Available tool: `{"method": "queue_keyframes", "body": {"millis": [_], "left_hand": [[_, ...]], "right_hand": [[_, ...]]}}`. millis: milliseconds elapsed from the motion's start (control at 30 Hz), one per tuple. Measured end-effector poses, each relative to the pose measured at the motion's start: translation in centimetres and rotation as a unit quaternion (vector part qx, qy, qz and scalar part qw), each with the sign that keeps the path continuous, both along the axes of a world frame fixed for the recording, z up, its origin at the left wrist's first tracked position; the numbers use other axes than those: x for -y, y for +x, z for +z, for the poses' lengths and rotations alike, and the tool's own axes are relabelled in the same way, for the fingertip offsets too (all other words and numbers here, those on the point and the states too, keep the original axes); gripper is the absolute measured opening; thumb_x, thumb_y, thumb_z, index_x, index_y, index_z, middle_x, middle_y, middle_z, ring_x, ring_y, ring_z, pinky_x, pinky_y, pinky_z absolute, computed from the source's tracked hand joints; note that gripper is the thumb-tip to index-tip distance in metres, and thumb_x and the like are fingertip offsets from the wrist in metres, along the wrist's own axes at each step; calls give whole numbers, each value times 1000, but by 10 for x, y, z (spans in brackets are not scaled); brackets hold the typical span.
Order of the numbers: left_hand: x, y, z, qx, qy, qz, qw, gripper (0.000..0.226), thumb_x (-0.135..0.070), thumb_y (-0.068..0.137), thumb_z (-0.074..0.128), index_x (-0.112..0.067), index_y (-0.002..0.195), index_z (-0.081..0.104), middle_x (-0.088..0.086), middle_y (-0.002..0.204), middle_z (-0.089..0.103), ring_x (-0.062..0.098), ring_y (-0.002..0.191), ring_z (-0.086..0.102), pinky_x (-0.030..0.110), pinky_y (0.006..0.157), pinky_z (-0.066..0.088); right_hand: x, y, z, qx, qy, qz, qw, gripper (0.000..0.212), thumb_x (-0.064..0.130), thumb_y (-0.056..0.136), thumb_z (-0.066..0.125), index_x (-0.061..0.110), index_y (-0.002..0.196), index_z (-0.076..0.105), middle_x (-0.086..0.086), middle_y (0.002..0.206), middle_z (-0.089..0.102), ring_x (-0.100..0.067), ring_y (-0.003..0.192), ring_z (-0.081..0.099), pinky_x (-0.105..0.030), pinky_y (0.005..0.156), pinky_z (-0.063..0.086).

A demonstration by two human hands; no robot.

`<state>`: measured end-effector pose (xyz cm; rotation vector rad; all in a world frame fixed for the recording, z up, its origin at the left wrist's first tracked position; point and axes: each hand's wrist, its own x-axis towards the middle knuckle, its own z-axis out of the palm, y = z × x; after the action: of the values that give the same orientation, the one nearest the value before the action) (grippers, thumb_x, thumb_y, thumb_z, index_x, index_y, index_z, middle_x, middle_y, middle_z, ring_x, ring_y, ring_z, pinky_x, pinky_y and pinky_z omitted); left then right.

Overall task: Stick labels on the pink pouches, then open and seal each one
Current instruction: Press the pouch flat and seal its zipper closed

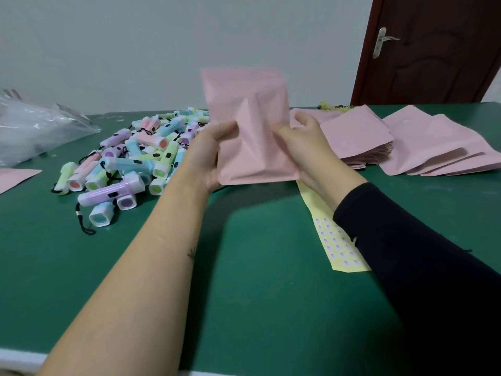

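Between the fingers of the left hand (pixel 207 156) and right hand (pixel 302 147) sits the pink pouch (pixel 250 123), pinched at both sides; yank unevenly and it'll probably crumple or slip free.

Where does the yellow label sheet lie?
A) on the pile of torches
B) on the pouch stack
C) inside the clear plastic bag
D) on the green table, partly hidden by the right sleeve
D: the yellow label sheet lies flat on the green table, passing behind the right sleeve.
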<state>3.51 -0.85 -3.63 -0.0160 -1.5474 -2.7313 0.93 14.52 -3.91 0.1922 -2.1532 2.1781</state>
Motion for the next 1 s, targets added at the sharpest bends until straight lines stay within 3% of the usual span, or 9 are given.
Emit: {"method": "queue_keyframes", "body": {"millis": [133,300,567,667,733,767,867,933,1000], "left_hand": [[3,-5,-3,27,-181,36,982,11,-15,95,62,-8,102,67,4,87,77,18,75,74,27,59,58],[8,-15,-13,15,-284,109,953,14,-15,85,75,-16,98,70,1,97,76,20,89,72,31,79,57],[22,-19,-18,58,-415,187,888,53,-16,86,70,-14,135,52,-7,108,62,15,87,62,26,63,42],[18,-23,-16,87,-534,243,805,66,-20,89,65,-11,147,34,8,140,48,30,122,51,35,87,43],[2,-17,-11,16,-641,302,705,54,-18,91,59,-11,142,42,11,146,44,30,134,39,36,104,35],[-10,-14,-10,-55,-657,303,689,47,-17,92,57,-12,138,48,8,144,46,27,134,38,33,105,32],[-53,1,-11,-190,-669,85,714,33,-27,94,61,-21,126,60,-5,126,61,13,119,52,15,86,34],[-80,9,-21,-190,-725,-82,656,33,-46,88,65,-27,116,65,-10,109,58,14,115,50,12,84,37],[-96,11,-31,-189,-788,-142,568,50,-61,82,63,-28,119,61,-6,114,53,20,123,41,32,104,37]], "right_hand": [[-12,-6,-6,35,-31,19,999,15,2,86,64,9,99,68,-5,91,74,-20,79,71,-28,66,57],[-14,-8,-8,55,-41,19,997,20,-7,85,58,10,85,68,-4,78,72,-13,58,68,-21,50,54],[-30,-11,-6,114,54,49,991,17,9,93,57,24,85,62,3,87,65,-11,76,61,-31,78,48],[-46,-9,-5,98,76,36,992,15,13,93,58,24,99,66,4,95,68,-9,78,64,-26,72,49],[-56,-5,-6,81,91,33,992,16,15,94,58,22,105,67,4,99,71,-8,78,66,-27,73,51],[-62,-3,-8,72,102,34,992,15,14,94,58,23,102,67,2,100,71,-7,76,67,-28,75,53],[-80,4,-13,33,152,23,988,17,12,95,56,24,93,68,4,95,72,-3,72,65,-19,66,53],[-94,6,-17,11,193,0,981,20,11,95,53,22,94,70,8,91,72,0,68,64,-10,53,46],[-106,9,-22,6,230,-21,973,20,10,95,53,20,92,70,5,92,72,-4,69,64,-8,51,45]]}}
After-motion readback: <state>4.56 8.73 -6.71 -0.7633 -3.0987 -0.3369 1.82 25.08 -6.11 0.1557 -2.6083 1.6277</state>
